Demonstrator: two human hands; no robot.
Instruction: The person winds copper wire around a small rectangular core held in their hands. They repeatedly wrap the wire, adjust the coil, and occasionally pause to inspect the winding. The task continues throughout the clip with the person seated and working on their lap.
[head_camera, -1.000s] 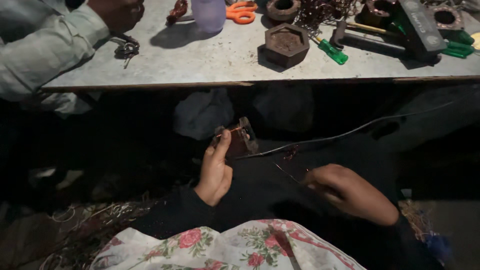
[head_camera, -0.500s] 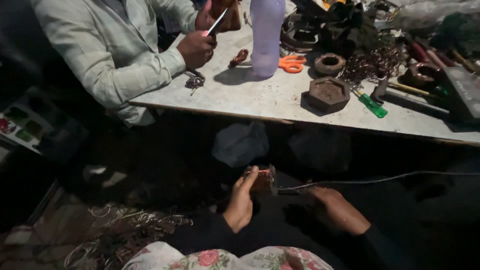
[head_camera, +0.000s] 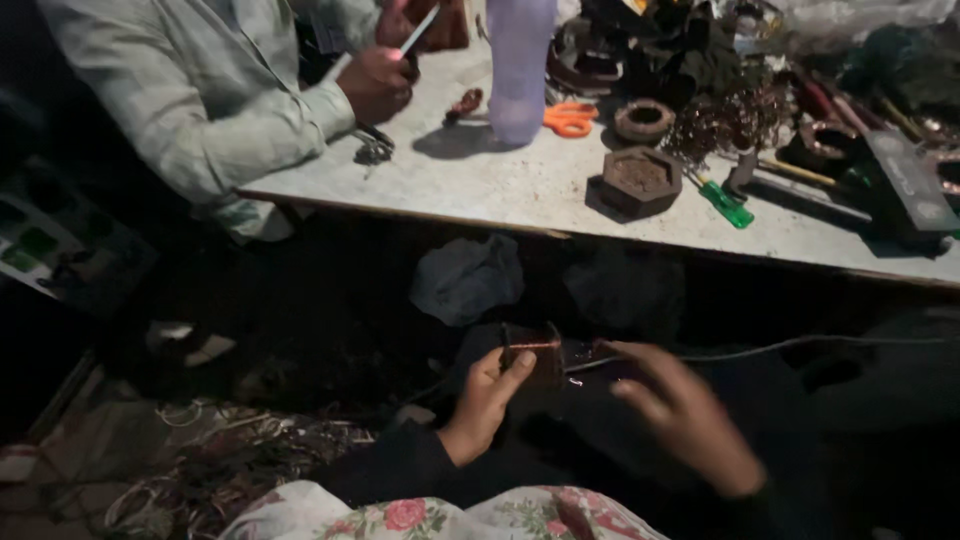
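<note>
Left hand (head_camera: 487, 402) grips a small dark boxy coil piece (head_camera: 533, 352), thumb on its front face, fingers wrapped behind; piece sits at the fingertips, just above the hand, below the table (head_camera: 480, 190) edge. Thin reddish wire shows on the piece's top. Right hand (head_camera: 680, 415) is just right of the piece, motion-blurred, fingers spread and loosely open, fingertips near a thin wire (head_camera: 760, 350) running off to the right from the piece; whether it pinches that wire, cannot tell. Floral cloth (head_camera: 440, 515) covers the lap below both hands. Far above the hands, on the table: hexagonal dark block (head_camera: 640, 180), green-handled screwdriver (head_camera: 725, 203), orange scissors (head_camera: 570, 118), pale purple bottle (head_camera: 520, 65). A second person's hand (head_camera: 378, 82) in a light sleeve holds a thin tool at the table's far left. Tangled scrap wire (head_camera: 230, 450) lies on the floor left of the left hand.
</note>
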